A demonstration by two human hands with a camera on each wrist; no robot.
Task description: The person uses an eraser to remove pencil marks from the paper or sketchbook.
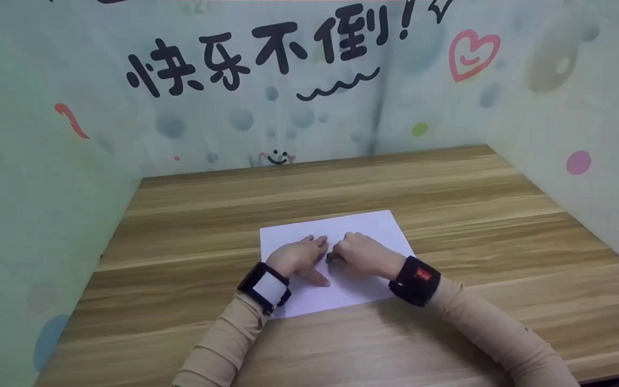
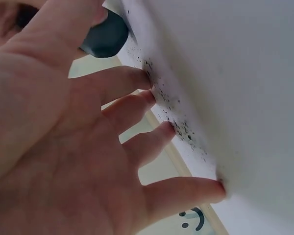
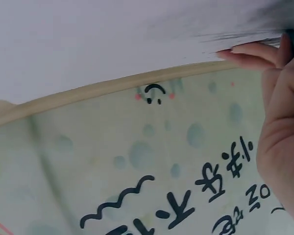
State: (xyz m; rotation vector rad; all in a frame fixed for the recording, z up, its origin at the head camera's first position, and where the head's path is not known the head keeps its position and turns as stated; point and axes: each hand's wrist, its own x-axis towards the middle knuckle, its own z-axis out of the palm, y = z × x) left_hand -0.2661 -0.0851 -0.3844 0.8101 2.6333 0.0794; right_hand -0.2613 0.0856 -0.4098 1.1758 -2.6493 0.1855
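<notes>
A white sheet of paper (image 1: 360,223) lies on the wooden table under both hands. My left hand (image 1: 301,258) rests its spread fingertips on the sheet, thumb held apart. My right hand (image 1: 366,252) pinches a small dark eraser (image 1: 332,256) against the paper, just right of the left hand. In the left wrist view the eraser (image 2: 108,34) shows as a dark greenish block, partly hidden by the hand. Black crumbs (image 2: 183,129) are scattered by the left fingertips. Dark grey streaks (image 3: 225,36) mark the paper near the right fingers in the right wrist view.
The wood-grain table (image 1: 180,226) extends around the sheet on all sides. Printed panels enclose it at the back, left and right; the back panel (image 1: 331,129) carries large black characters. Each wrist wears a black strap, the left strap (image 1: 264,288) with a white face.
</notes>
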